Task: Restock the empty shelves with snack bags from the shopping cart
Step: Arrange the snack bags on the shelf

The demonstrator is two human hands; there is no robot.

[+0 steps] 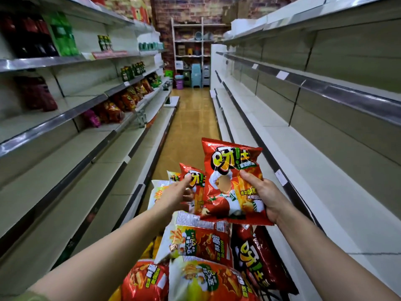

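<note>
While the right hand (265,197) grips one red snack bag (230,170), left hand (172,197) tight around a second bag (198,178)

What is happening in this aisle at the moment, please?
A person is restocking snacks. Their right hand holds a red snack bag above a pile of bags, while the left hand grips a second red bag. The shelves on the right are bare.
</note>
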